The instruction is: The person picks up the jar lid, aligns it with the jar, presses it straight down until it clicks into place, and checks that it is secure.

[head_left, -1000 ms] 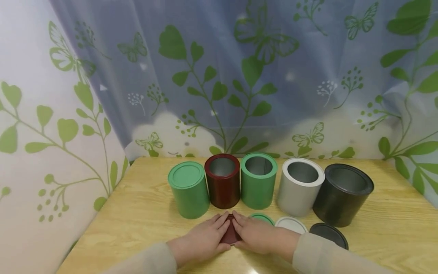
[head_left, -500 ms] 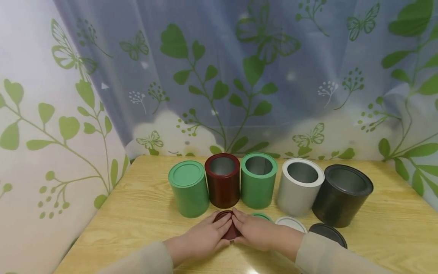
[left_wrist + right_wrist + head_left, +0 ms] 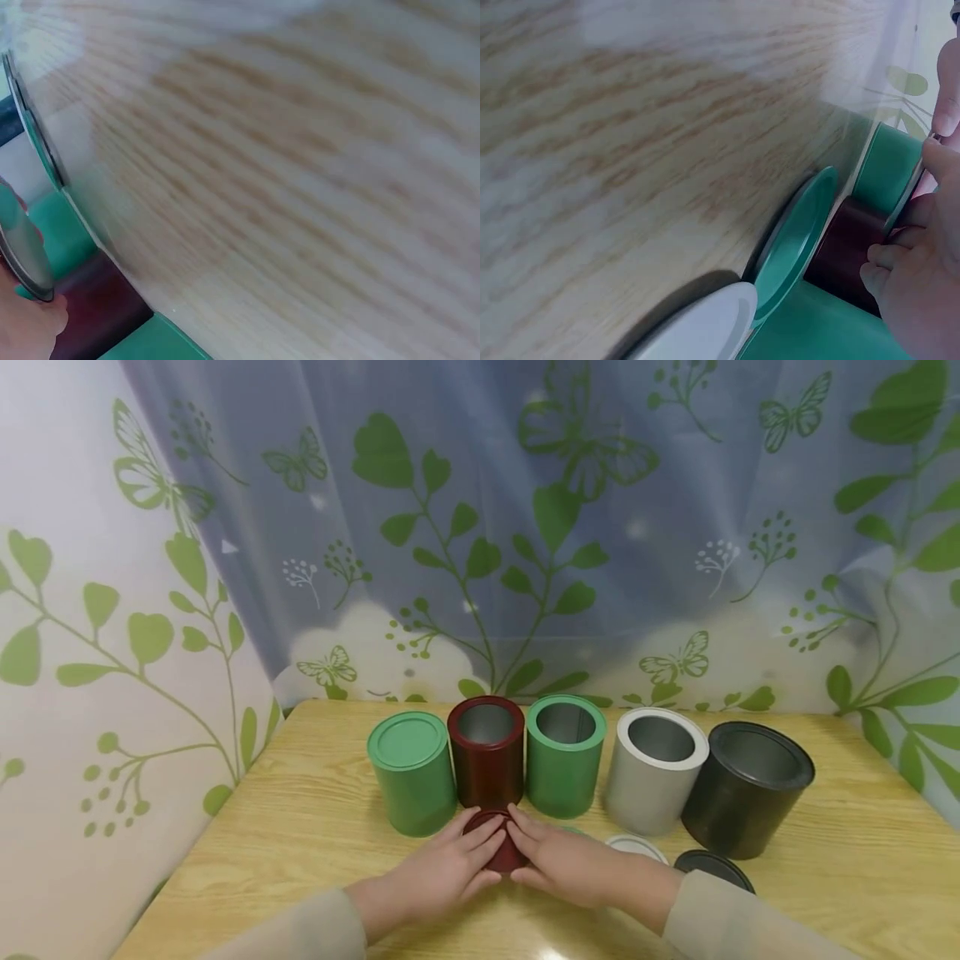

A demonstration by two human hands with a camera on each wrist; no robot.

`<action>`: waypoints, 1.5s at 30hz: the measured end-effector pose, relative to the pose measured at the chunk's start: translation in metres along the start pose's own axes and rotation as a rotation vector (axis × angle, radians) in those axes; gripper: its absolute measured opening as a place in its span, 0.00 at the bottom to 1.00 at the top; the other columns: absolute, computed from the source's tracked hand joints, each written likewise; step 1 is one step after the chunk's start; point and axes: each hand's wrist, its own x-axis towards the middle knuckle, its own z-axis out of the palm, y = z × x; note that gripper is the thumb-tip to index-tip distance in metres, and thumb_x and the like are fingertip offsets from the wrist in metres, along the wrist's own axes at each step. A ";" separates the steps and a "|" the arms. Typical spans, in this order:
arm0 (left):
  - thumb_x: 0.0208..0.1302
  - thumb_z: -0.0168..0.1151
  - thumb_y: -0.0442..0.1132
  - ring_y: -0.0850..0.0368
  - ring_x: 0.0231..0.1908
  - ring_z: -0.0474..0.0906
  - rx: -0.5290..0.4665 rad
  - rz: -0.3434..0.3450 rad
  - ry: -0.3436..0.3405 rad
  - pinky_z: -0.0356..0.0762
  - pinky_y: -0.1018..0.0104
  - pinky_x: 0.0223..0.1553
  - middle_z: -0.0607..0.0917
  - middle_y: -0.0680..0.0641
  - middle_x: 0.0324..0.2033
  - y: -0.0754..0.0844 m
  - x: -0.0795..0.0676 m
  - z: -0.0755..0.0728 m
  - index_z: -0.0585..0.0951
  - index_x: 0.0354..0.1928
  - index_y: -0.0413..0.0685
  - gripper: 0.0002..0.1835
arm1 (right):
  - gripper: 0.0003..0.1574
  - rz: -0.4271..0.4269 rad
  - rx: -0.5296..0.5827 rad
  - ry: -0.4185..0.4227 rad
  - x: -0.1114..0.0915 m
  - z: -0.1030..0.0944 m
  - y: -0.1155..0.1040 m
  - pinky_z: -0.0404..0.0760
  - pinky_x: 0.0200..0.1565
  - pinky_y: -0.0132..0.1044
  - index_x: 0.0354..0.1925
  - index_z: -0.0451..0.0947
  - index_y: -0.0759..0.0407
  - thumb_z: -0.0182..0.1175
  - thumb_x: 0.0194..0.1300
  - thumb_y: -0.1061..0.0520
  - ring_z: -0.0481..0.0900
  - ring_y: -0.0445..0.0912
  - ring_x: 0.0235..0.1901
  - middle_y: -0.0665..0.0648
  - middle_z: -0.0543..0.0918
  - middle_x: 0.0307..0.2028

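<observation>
Between my two hands is a dark red round lid [image 3: 506, 855], raised off the table in front of the cans. My left hand [image 3: 442, 870] holds its left side, and my right hand [image 3: 562, 862] holds its right side. Fingers of both hands lie over the lid, with the tips almost meeting. In the left wrist view the lid [image 3: 28, 251] appears edge-on beside a hand. Just behind it stands a dark red can [image 3: 489, 777], upright with its top uncovered. The lid's left and right edges are partly hidden by the hands.
Left of the red can is a green can [image 3: 412, 793] with its lid on. To the right stand uncovered green [image 3: 564, 781], white [image 3: 652, 793] and black [image 3: 742, 814] cans. Green [image 3: 802, 240], white [image 3: 641, 847] and black [image 3: 712, 867] lids lie before them. A patterned curtain [image 3: 480, 527] hangs behind.
Both hands have lifted the dark red lid and carried it slightly forward, closer to the dark red can. The cans and other lids have stayed put.
</observation>
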 end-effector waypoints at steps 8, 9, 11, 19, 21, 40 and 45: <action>0.73 0.35 0.56 0.41 0.65 0.56 -0.039 -0.002 0.012 0.59 0.53 0.63 0.66 0.45 0.65 -0.001 0.001 -0.010 0.67 0.66 0.42 0.31 | 0.40 -0.001 0.007 0.011 -0.004 -0.008 -0.001 0.61 0.62 0.49 0.67 0.56 0.72 0.43 0.72 0.42 0.54 0.57 0.67 0.69 0.51 0.69; 0.73 0.35 0.56 0.40 0.66 0.56 -0.040 -0.003 0.011 0.59 0.53 0.63 0.65 0.45 0.65 -0.001 0.002 -0.012 0.67 0.66 0.42 0.31 | 0.40 0.000 0.001 0.013 -0.004 -0.009 -0.001 0.61 0.62 0.49 0.67 0.56 0.71 0.43 0.72 0.42 0.55 0.57 0.67 0.68 0.51 0.69; 0.73 0.34 0.56 0.40 0.66 0.55 -0.042 -0.008 -0.004 0.59 0.54 0.63 0.64 0.45 0.66 -0.001 0.002 -0.016 0.67 0.66 0.43 0.31 | 0.40 -0.003 -0.009 0.019 -0.004 -0.011 -0.002 0.62 0.62 0.48 0.67 0.57 0.71 0.43 0.72 0.41 0.55 0.56 0.67 0.68 0.52 0.69; 0.73 0.34 0.56 0.41 0.66 0.54 -0.045 0.012 0.003 0.57 0.54 0.64 0.64 0.44 0.66 0.000 0.005 -0.025 0.66 0.66 0.42 0.31 | 0.39 -0.009 -0.001 0.047 -0.008 -0.018 -0.004 0.64 0.60 0.49 0.66 0.58 0.71 0.46 0.71 0.43 0.57 0.57 0.66 0.68 0.53 0.69; 0.73 0.35 0.56 0.41 0.66 0.55 -0.036 0.023 0.014 0.57 0.54 0.64 0.65 0.44 0.66 0.000 0.006 -0.028 0.66 0.66 0.41 0.31 | 0.39 -0.007 -0.008 0.054 -0.010 -0.021 -0.005 0.64 0.60 0.49 0.66 0.58 0.71 0.46 0.71 0.43 0.57 0.57 0.66 0.68 0.53 0.69; 0.71 0.47 0.52 0.44 0.67 0.55 0.045 0.043 0.043 0.53 0.54 0.66 0.65 0.43 0.65 -0.012 0.017 -0.072 0.66 0.66 0.41 0.29 | 0.38 -0.018 -0.078 0.148 -0.006 -0.057 -0.010 0.64 0.60 0.47 0.67 0.57 0.70 0.48 0.71 0.45 0.55 0.55 0.67 0.67 0.52 0.69; 0.71 0.48 0.51 0.43 0.66 0.56 0.034 0.053 0.059 0.54 0.53 0.65 0.66 0.42 0.65 -0.017 0.021 -0.079 0.67 0.65 0.40 0.28 | 0.39 -0.011 -0.076 0.148 -0.003 -0.065 -0.008 0.64 0.61 0.47 0.67 0.56 0.70 0.48 0.71 0.45 0.53 0.55 0.67 0.67 0.51 0.69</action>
